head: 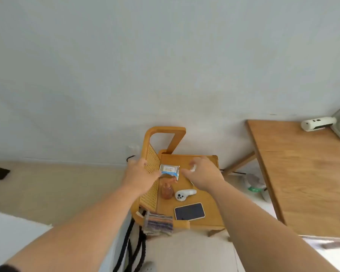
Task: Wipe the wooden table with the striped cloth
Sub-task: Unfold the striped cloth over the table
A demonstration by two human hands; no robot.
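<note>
The person is reaching both arms out over the small wooden table [204, 216], and neither hand is free. The left hand [139, 173] is gripping the left end of a wipes packet [170, 169], with the thumb curled onto it. The right hand [203, 172] is pinching a small white thing [193, 168] between thumb and fingertips; what that thing is cannot be told.

The striped cloth [158, 223] is lying well behind both sets of fingers, back toward the person, folded and draped over the table's near edge at its left corner, part of it hanging down. It is sitting between the two forearms but closer to the line of the left one, so the left hand looks the nearer of the two. Its longer side is running along the table edge, crosswise to the forearms.

Between the fingers and the cloth, an amber bottle [167, 190], a white controller [185, 194] and a phone [189, 211] are resting on the tabletop; the phone is just beside the cloth. A larger wooden table [302, 173] is standing well off to the right of the right hand's fingers.

Wiping is probably not yet under way: a hand would first need to let go of its load, then draw back toward the body and down onto the cloth.
</note>
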